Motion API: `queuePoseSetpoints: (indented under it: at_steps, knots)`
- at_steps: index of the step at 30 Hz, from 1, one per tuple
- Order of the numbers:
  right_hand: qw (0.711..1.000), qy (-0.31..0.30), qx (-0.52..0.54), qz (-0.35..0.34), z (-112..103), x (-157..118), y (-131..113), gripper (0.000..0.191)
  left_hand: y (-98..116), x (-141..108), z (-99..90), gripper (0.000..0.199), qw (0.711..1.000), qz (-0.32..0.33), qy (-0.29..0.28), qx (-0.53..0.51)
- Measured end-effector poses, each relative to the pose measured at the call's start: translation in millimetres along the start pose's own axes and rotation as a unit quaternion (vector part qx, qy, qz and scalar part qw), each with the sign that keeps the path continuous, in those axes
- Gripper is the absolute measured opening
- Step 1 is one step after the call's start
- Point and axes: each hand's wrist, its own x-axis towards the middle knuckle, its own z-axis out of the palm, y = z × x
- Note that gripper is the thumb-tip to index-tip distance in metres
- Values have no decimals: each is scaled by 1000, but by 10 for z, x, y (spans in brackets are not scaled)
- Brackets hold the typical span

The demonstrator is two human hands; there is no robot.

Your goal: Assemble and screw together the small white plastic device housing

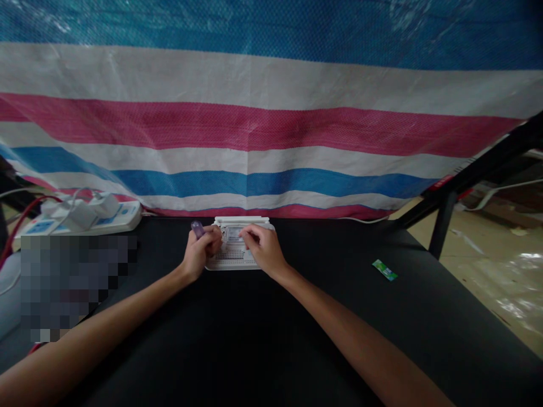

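A white router (231,255) lies on the black table with its vented, labelled underside up and its antennas (241,219) folded along the far edge. My left hand (202,246) is closed over its left side, gripping what looks like a screwdriver (197,228) by its see-through purple handle; the shaft is hidden. Over the router's right part, my right hand (263,246) is closed, with thumb and forefinger pinched near the label. Whatever those fingers hold, if anything, is too small to make out.
A small green packet (384,270) lies on the table (326,294) to the right. At the back left is a white power strip (127,217) with plugged-in adapters (80,212) and cables. A striped plastic sheet (246,130) hangs behind the table. A black metal bar (443,223) stands at the right edge.
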Motion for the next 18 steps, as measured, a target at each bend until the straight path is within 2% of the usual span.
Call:
queuePoseSetpoints:
  at_steps: [3, 7, 9, 12, 18]
  knots:
    - [1000, 0, 3, 0, 2, -1, 7, 19, 40, -12, 14, 50, 999, 22, -23, -27]
    - [1000, 0, 2, 3, 5, -1, 15, 20, 94, -4, 21, 73, 998, 37, -59, -11]
    - [1000, -2, 0, 3, 6, 0, 18, 20, 115, 4, 18, 75, 997, 31, -64, -5]
    - [1000, -1, 1, 3, 8, 3, 22, 20, 183, 18, 13, 67, 997, 21, -71, -17]
    - [1000, -2, -11, 1, 11, 5, 21, 20, 344, 32, 32, 37, 993, 30, -62, -98]
